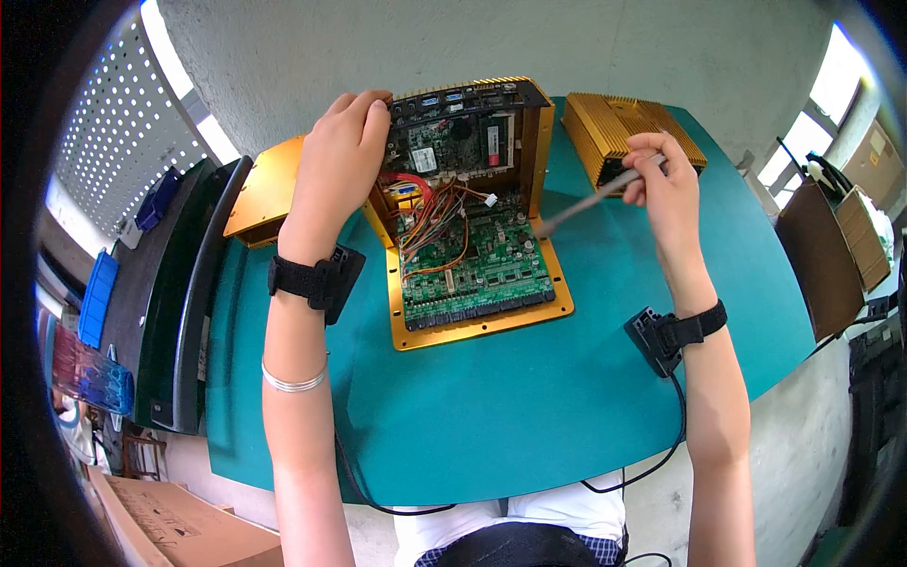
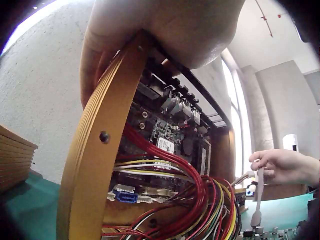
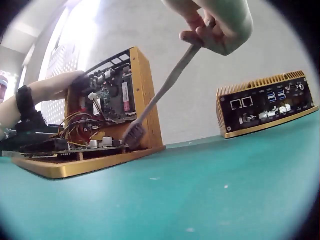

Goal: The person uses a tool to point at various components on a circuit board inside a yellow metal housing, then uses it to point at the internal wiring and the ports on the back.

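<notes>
A gold metal computer case (image 1: 540, 151) stands upright, opened out, its gold base plate (image 1: 559, 300) flat on the table. My left hand (image 1: 342, 156) grips its top left corner, fingers over the edge. Inside the raised part is a dark board with a white-labelled drive (image 2: 165, 145). On the base plate lies a green circuit board (image 1: 487, 269), joined to the upper part by coloured wires (image 2: 197, 192). My right hand (image 1: 669, 194) pinches the end of a grey toothbrush (image 3: 172, 76). Its bristle head (image 3: 134, 134) is down at the board's right edge, beside the case wall.
Another gold finned case (image 1: 628, 132) sits at the back right, its port panel showing in the right wrist view. A gold box (image 1: 265, 189) is at the left. The green table (image 1: 453, 425) has a black cart (image 1: 179, 312) on its left and a cardboard box (image 1: 831, 246) on its right.
</notes>
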The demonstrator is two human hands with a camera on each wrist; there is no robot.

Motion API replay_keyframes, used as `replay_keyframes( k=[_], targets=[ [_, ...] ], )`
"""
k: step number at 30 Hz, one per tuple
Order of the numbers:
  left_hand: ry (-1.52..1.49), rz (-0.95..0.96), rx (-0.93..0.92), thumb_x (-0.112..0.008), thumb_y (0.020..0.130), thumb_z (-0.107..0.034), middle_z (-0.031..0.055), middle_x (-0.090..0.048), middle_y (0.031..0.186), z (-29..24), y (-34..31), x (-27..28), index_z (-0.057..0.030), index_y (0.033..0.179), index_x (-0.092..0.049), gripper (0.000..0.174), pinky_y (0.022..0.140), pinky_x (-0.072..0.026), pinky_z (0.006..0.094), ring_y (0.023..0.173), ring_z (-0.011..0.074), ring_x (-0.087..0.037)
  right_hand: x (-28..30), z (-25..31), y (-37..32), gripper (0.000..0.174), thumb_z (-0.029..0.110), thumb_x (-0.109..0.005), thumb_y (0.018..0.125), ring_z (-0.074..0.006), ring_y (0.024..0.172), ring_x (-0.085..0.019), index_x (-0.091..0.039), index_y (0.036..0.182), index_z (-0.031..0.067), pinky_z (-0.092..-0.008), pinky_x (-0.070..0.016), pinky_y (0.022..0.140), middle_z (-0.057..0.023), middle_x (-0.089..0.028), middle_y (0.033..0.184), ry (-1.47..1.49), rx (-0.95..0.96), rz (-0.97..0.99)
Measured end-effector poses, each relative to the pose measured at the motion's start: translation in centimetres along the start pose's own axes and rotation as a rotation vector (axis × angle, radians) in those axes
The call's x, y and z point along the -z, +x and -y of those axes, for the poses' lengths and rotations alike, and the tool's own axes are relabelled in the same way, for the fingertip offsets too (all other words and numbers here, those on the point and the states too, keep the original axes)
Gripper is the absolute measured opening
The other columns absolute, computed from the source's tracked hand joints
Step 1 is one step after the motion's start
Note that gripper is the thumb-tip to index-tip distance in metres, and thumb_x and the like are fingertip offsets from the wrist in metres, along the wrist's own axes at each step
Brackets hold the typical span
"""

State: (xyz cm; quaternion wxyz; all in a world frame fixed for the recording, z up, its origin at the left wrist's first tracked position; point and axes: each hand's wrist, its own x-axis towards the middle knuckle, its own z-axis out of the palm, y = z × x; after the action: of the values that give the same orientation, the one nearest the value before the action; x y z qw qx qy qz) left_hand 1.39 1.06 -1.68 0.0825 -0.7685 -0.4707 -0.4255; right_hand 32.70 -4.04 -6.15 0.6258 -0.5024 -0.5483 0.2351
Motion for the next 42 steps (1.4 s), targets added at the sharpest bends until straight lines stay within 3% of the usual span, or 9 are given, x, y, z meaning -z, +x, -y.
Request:
replay_keyframes(
  k=[6, 15, 34, 40, 42],
  targets=[
    [-0.001, 0.007, 0.006, -0.038, 0.097, -0.025, 0.0205, -0.062, 0.1, -0.1, 0.02, 0.09, -0.002, 0.11, -0.064, 0.038, 0.085, -0.0473, 0.0428, 0.095, 0.0383, -0.06, 0.15, 0.03, 0.12, 0.016, 0.002, -0.048, 0.09, -0.0094, 0.052, -0.057, -0.06, 0.101, 0.0024, -0.0211, -0.0424, 0.047, -0.0069, -0.063, 0.084, 0.147, -0.061, 0.003],
    [-0.018, 0.004, 0.015, -0.038, 0.097, -0.025, 0.0199, -0.062, 0.099, -0.34, 0.0, 0.19, -0.0024, 0.11, -0.064, 0.037, 0.084, -0.0474, 0.0427, 0.094, 0.038, -0.061, 0.15, 0.03, 0.21, 0.014, 0.001, -0.049, 0.09, -0.0078, 0.051, -0.054, -0.06, 0.098, 0.0025, -0.0218, -0.0421, 0.048, -0.0072, -0.063, 0.082, 0.063, -0.048, 0.106],
    [-0.026, 0.011, 0.019, -0.039, 0.097, -0.024, 0.0203, -0.062, 0.102, -0.21, 0.05, 0.16, -0.0012, 0.111, -0.064, 0.037, 0.086, -0.047, 0.0418, 0.095, 0.0381, -0.061, 0.25, -0.04, 0.15, 0.011, 0.002, -0.051, 0.089, -0.0082, 0.051, -0.054, -0.061, 0.094, 0.0013, -0.022, -0.0408, 0.046, -0.0072, -0.063, 0.079, 0.035, -0.036, 0.007],
    [-0.034, 0.02, 0.03, -0.039, 0.097, -0.024, 0.0204, -0.062, 0.102, -0.34, 0.05, 0.25, -0.0011, 0.112, -0.064, 0.037, 0.086, -0.0468, 0.0417, 0.096, 0.0379, -0.061, -0.37, 0.29, -0.06, 0.011, 0.004, -0.051, 0.095, -0.0161, 0.067, -0.069, -0.06, 0.097, -0.0008, -0.0249, -0.0541, 0.055, -0.0106, -0.066, 0.086, 0.132, 0.006, 0.057],
    [-0.029, 0.016, 0.026, -0.039, 0.097, -0.024, 0.0204, -0.062, 0.102, -0.3, 0.04, 0.22, -0.0011, 0.112, -0.064, 0.037, 0.086, -0.0468, 0.0417, 0.096, 0.0379, -0.061, -0.48, 0.28, -0.06, 0.012, 0.002, -0.052, 0.094, -0.02, 0.075, -0.072, -0.061, 0.1, -0.0016, -0.0272, -0.058, 0.061, -0.0126, -0.068, 0.092, 0.111, -0.013, 0.216]
  ],
)
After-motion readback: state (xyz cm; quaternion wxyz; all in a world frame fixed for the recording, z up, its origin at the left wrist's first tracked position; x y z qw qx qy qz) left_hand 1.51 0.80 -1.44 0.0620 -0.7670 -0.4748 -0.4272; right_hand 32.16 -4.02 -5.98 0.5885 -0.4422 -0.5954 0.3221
